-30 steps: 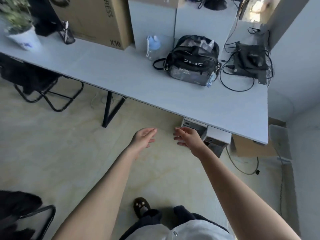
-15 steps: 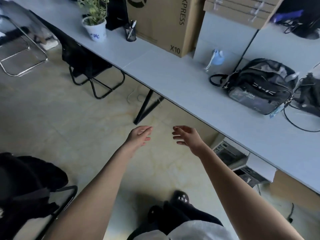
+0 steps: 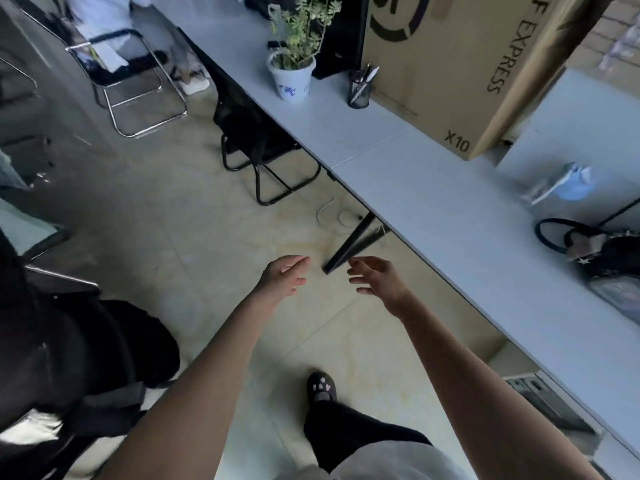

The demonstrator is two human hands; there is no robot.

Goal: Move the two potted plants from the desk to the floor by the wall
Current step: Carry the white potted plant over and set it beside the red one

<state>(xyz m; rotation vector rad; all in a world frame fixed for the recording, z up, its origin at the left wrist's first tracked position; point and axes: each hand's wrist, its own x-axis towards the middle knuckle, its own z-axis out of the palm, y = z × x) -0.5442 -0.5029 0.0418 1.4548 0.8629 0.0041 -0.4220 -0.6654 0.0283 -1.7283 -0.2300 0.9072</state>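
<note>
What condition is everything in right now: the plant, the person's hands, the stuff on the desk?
Potted plant: upright on the desk, untouched.
Left hand: open, empty, held out over the floor.
Right hand: open, empty, beside the left, apart from it.
Pen cup: upright, pens inside.
Cardboard box: standing on the desk, closed.
Black bag: lying on the desk, partly out of view.
Black chair: pushed under the desk.

The tall brown cardboard box with black printing runs off the top edge, its round logo cut. The black bag with a loop handle is cut by the right edge and blurred. The leafy green plant in a white patterned pot loses its topmost sprigs at the frame's top; the pot's blue pattern is too small to read.
</note>
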